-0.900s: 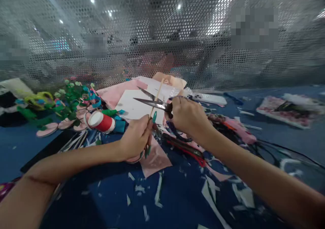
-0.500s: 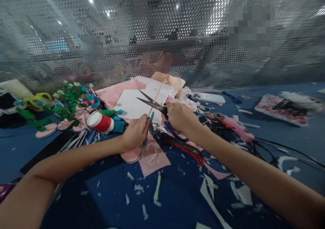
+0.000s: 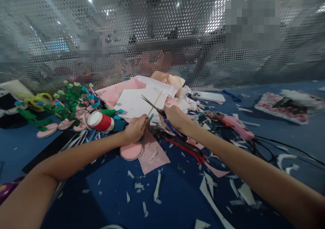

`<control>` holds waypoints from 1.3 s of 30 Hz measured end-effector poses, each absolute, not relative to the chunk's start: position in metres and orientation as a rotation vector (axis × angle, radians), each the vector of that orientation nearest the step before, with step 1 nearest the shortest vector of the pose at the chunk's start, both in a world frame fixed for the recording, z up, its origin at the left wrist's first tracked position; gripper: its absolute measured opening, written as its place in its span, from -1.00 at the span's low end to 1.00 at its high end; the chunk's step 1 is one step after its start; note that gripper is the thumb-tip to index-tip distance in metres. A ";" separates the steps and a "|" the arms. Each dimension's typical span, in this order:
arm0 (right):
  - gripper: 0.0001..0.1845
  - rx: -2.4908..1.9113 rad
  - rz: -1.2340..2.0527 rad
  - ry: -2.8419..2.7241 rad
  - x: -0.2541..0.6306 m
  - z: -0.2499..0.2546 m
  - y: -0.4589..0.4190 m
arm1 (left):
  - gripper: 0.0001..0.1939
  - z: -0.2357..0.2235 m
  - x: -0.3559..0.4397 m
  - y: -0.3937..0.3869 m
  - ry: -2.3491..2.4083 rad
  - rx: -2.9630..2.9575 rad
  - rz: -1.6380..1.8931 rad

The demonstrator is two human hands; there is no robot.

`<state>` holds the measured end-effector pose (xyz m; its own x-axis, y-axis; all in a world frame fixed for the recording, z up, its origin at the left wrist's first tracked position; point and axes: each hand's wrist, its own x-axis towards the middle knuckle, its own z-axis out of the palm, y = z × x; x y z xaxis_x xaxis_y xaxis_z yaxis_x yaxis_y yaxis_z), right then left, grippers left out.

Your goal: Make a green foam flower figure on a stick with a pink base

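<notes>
My left hand (image 3: 135,130) is closed around a thin wooden stick (image 3: 154,104) that points up and away from me. A teal strip (image 3: 151,117) pokes out beside its fingers. In my right hand (image 3: 175,119) is a pair of scissors (image 3: 154,107) with dark blades and a blue handle; the blades are nearly closed and cross the stick. Below my left hand lies a round pink disc (image 3: 131,151), next to a sheet of pink felt (image 3: 153,154). White sheets (image 3: 132,103) lie behind both hands.
A red-and-white cup (image 3: 101,121) lies tipped at left, near green leafy craft stems (image 3: 69,97) on pink bases. A pink glue gun (image 3: 240,127) with a black cable, a white phone (image 3: 208,96) and a red-edged tool (image 3: 185,147) lie rightward. Scraps litter the blue table (image 3: 106,195).
The scissor blades have gone from spread apart to almost closed across the stick. The stick's upper part now looks shorter, and my right hand has shifted slightly down.
</notes>
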<state>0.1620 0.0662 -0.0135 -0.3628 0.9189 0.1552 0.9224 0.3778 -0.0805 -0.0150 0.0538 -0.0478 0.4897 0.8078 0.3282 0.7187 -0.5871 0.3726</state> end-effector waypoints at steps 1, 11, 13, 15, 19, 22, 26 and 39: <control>-0.65 -1.644 -0.019 -2.463 0.162 -0.014 0.067 | -0.80 -0.048 -0.016 0.055 1.304 2.550 0.712; -0.68 -1.494 0.090 -2.380 0.168 -0.007 0.069 | -0.82 -0.034 -0.025 0.070 1.205 2.631 0.706; -0.61 -1.453 0.203 -2.338 0.172 -0.005 0.071 | -0.76 -0.024 -0.026 0.070 1.153 2.599 0.721; -0.56 -1.382 0.408 -2.330 0.176 -0.002 0.072 | -0.72 -0.012 -0.026 0.068 1.111 2.549 0.706; -0.57 -1.248 0.638 -2.295 0.178 0.002 0.069 | -0.72 0.013 -0.028 0.060 1.090 2.492 0.661; -0.62 -1.219 0.659 -2.298 0.172 0.002 0.064 | -0.71 0.026 -0.031 0.055 1.054 2.450 0.609; -0.69 -1.199 0.661 -2.290 0.166 0.001 0.060 | -0.66 0.035 -0.032 0.051 1.006 2.329 0.495; -0.74 -1.187 0.611 -2.292 0.161 -0.001 0.057 | -0.60 0.042 -0.037 0.050 0.951 2.105 0.327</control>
